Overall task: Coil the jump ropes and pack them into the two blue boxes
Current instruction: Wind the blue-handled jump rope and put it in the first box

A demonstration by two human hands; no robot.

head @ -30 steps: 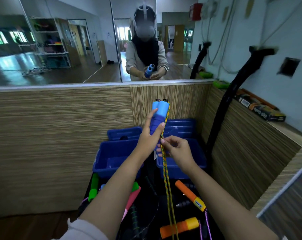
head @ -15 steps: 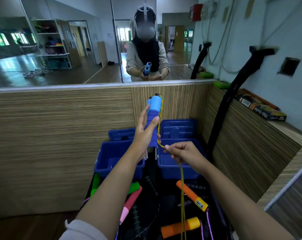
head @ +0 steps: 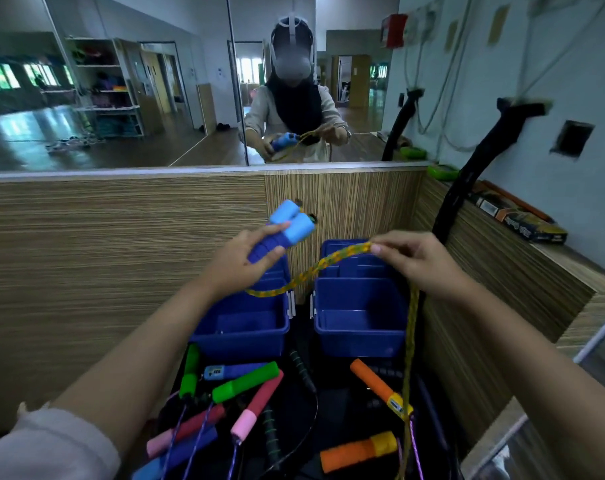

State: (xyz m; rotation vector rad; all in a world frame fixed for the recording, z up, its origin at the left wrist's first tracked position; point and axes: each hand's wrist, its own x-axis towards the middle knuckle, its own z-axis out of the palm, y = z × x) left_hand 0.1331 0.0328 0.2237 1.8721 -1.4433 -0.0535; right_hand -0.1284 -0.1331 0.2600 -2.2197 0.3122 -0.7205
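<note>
My left hand (head: pixel 240 263) grips the two blue handles (head: pixel 283 232) of one jump rope, held together and tilted up to the right. Its yellow-green braided rope (head: pixel 314 268) sags from the handles, rises to my right hand (head: pixel 417 261), which pinches it, then hangs straight down. Two open blue boxes stand below: the left box (head: pixel 242 336) and the right box (head: pixel 359 337), both with nothing visible inside. Their lids lean back against the wooden panel.
On a dark surface in front of the boxes lie several more jump ropes: green handles (head: pixel 245 381), pink handles (head: pixel 256 407), orange handles (head: pixel 373 381), a black one (head: pixel 302 370). Wooden panels close off the back and right. A mirror above shows my reflection.
My right hand has moved up and to the right, drawing the rope sideways into a sagging span. My left hand has tilted the blue handles from upright to slanting right.
</note>
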